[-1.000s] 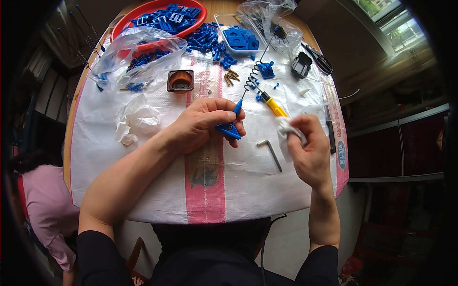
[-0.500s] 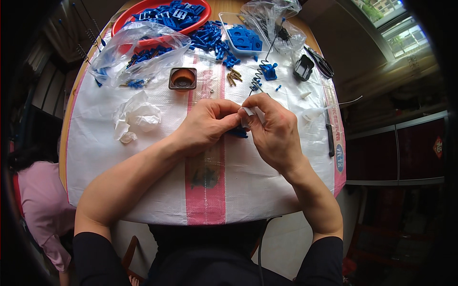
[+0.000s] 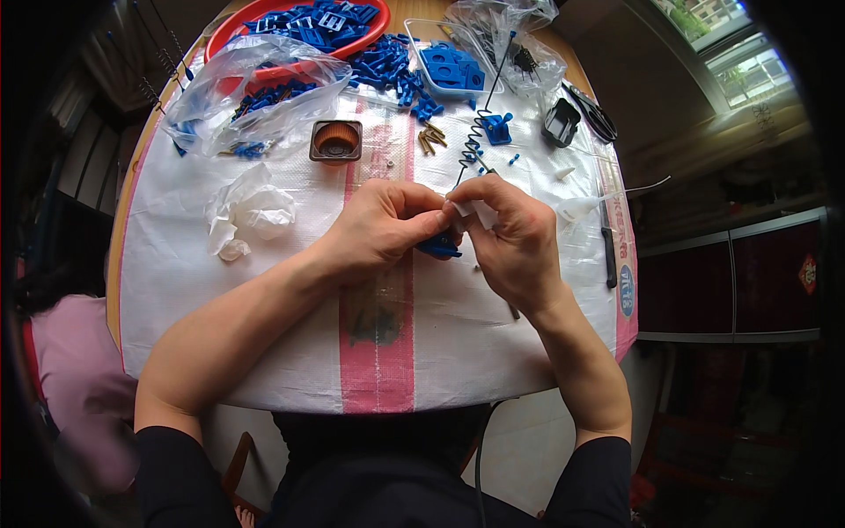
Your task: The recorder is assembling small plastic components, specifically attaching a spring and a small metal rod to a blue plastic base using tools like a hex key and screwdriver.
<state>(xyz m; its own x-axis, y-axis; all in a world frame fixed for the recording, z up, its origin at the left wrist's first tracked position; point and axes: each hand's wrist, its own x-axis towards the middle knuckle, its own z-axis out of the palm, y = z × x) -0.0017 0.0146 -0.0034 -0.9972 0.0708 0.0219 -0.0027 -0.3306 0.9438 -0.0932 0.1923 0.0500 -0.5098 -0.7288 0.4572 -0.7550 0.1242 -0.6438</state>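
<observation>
My left hand (image 3: 387, 224) is closed, thumb and fingers pinching a blue plastic part (image 3: 442, 248) that shows below the fingertips. A dark wire with a zigzag coil (image 3: 473, 141) rises from the fingertips to a blue tip; how its lower end meets the part is hidden. My right hand (image 3: 515, 233) pinches a scrap of white tissue (image 3: 465, 209) against the same spot, touching the left fingertips. Just beyond the hands lie a blue square piece (image 3: 497, 129), small blue bits and several brass-coloured pins (image 3: 431, 138).
Left of my hands are crumpled tissue (image 3: 253, 214) and a brown square cup (image 3: 336, 143). Blue parts fill a red basin (image 3: 385, 26) and a clear tub (image 3: 499, 85). At right lie a white squeeze bottle (image 3: 578, 209), a black-handled tool (image 3: 608, 258) and scissors (image 3: 595, 119).
My right hand has shifted slightly, the tissue staying in its pinch. More of the blue part shows below the fingers. The wire's upper end has swung a little left.
</observation>
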